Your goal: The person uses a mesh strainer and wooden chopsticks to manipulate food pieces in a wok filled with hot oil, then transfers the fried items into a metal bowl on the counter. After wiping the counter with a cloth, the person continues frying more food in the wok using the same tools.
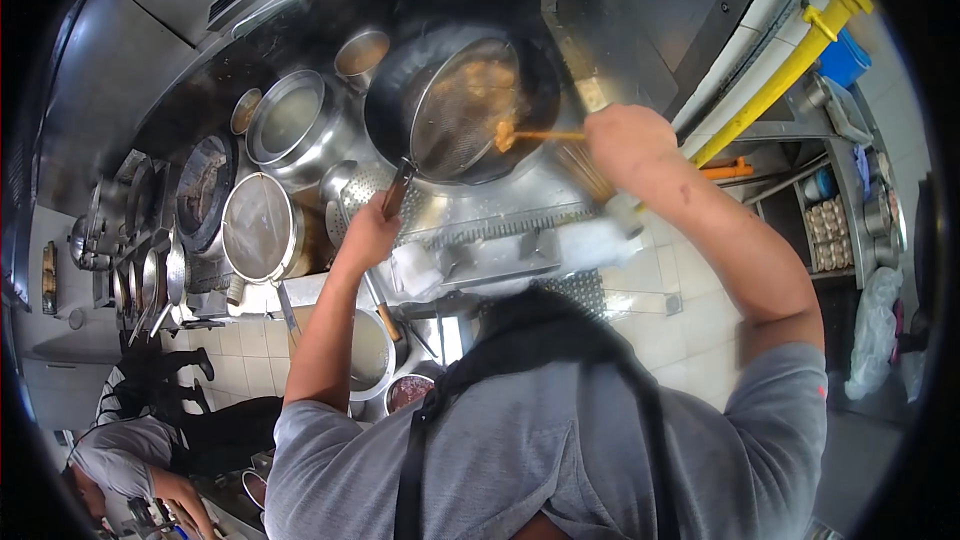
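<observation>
My left hand is closed round the dark handle of a large round mesh strainer, which tilts over a big black wok. Golden-brown fried pieces show at the mesh; whether they lie in it or behind it in the wok I cannot tell. From the right, my right hand grips long wooden chopsticks. At their tips, by the strainer's right edge, is one fried piece.
Left of the wok stand a steel pot, a cloth-lined strainer and a perforated ladle. A yellow pipe slants along the right. Egg trays sit on a shelf. Another person is at lower left.
</observation>
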The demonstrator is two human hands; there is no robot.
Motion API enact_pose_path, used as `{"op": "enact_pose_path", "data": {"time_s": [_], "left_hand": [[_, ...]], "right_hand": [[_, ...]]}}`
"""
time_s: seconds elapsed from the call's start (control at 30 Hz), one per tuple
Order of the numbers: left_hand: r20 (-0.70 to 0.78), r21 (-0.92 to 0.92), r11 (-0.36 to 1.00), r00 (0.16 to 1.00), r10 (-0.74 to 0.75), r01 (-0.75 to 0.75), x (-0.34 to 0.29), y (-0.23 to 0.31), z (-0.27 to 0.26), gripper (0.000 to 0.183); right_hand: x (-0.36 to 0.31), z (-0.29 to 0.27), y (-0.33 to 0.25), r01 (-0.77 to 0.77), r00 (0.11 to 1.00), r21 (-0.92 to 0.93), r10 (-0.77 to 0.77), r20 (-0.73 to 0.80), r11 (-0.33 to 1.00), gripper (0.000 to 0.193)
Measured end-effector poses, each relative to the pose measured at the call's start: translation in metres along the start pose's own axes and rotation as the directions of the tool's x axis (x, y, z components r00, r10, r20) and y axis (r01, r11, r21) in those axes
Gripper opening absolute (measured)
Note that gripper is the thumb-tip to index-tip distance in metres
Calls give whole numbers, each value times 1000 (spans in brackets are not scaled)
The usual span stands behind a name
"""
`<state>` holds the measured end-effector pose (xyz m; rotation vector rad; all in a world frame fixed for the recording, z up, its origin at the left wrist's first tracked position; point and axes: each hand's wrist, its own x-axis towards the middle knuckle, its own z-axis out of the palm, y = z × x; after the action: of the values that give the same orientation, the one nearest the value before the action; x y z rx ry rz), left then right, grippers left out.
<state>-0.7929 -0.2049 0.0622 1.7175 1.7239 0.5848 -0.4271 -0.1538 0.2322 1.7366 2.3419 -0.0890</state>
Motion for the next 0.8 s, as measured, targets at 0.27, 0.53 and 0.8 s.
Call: {"op": "enact_pose_path", "data": {"time_s": [0.27,0.53,0.8], "left_hand": [[37,-39,999,999,-2,3,-3,-9,4,41],[27,96,995,999,-24,21,5,0,4,38],[71,117,993,997,19,-27,-1,10,-3,41]], "right_hand": [[11,17,3,17,1000,47,-18,11,999,24],[1,14,11,-50,999,73,50,13,996,24],[21,54,11,-87,996,210,83,26,974,24]]}}
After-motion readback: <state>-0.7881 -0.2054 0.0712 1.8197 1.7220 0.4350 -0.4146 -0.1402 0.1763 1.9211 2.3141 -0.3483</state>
